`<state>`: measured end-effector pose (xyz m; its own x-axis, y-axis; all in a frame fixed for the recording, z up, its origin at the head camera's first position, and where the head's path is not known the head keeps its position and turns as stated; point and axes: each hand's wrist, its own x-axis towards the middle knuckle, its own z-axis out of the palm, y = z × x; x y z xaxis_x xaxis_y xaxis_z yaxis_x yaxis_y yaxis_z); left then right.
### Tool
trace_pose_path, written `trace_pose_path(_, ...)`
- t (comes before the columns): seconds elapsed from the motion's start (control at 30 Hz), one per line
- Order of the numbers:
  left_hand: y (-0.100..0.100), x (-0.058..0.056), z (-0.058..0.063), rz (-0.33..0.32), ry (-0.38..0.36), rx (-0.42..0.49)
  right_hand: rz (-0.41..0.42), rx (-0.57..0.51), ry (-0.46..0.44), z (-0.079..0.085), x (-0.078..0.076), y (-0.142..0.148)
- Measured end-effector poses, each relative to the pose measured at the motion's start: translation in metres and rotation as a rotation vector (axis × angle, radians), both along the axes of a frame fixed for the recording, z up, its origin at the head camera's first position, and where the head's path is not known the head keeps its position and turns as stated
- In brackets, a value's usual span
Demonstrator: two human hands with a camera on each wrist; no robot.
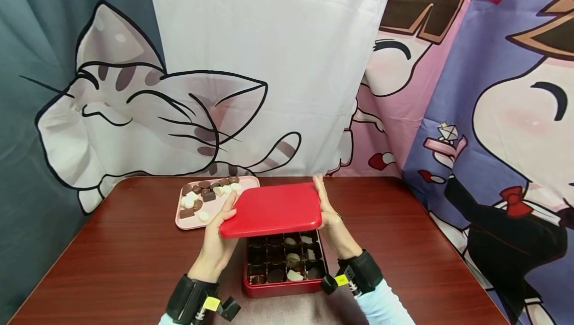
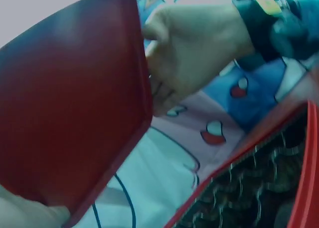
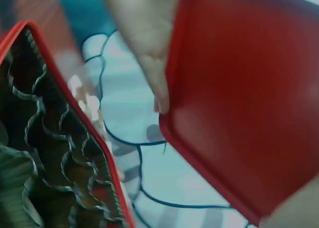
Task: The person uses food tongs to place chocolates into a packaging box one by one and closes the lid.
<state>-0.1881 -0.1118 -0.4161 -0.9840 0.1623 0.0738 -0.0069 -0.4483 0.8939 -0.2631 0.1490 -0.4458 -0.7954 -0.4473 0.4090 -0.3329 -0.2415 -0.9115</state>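
Observation:
A red lid point(image 1: 274, 210) is held up between both hands, tilted, above the far part of a red box point(image 1: 282, 292). My left hand point(image 1: 216, 245) grips the lid's left edge, with the thumb on top. At the opposite edge, my right hand point(image 1: 333, 223) holds the lid, fingers along its side. The lid's smooth underside point(image 2: 75, 98) shows in the left wrist view. Inside the box is a dark divided insert; some compartments hold pale and dark chocolates point(image 1: 293, 275). The lid hides the box's far edge in the head view.
A pink tray point(image 1: 183, 224) with several brown and white chocolates stands at the back left of the brown table point(image 1: 394, 265). A greyish mat point(image 1: 287, 310) lies under the box. Printed curtains point(image 1: 278, 41) hang behind the table and to its right.

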Motion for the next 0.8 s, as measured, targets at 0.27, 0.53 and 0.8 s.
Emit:
trace_pose_path(0.27, 0.004, 0.000, -0.020, -0.024, 0.047, -0.270, 0.135, -0.034, -0.403, 0.017, 0.038, 0.016)
trace_pose_path(0.53, 0.008, 0.006, -0.052, -0.005, 0.038, -0.383, -0.145, 0.235, -0.426, -0.014, 0.048, 0.010)
trace_pose_path(0.8, 0.017, 0.009, -0.085, 0.018, 0.046, -0.415, -0.291, 0.394, -0.302, -0.032, 0.049, 0.010)
